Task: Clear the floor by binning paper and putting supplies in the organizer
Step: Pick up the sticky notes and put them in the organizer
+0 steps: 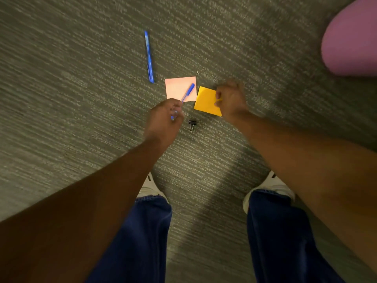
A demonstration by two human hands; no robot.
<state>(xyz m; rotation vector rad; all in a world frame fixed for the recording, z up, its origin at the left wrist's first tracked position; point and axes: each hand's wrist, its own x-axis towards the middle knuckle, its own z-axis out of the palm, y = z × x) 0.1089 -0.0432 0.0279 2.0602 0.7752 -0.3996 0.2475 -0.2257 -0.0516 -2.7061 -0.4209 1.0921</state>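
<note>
My left hand (165, 119) is closed around a blue pen (188, 91) whose capped end sticks out over a pink sticky note (177, 86) lying on the carpet. Just to the right, my right hand (230, 97) pinches the right edge of an orange sticky note (206, 101). A second blue pen (149, 57) lies on the carpet further away, up and to the left. A small black binder clip (192, 124) rests on the floor between my two hands, close to my left wrist.
Grey ribbed carpet (81, 78) fills the view. A purple rounded object (350, 39) sits at the upper right edge. My legs in blue jeans and white shoes (149, 186) stand at the bottom. A tiny white scrap (197, 72) lies beyond the pink note.
</note>
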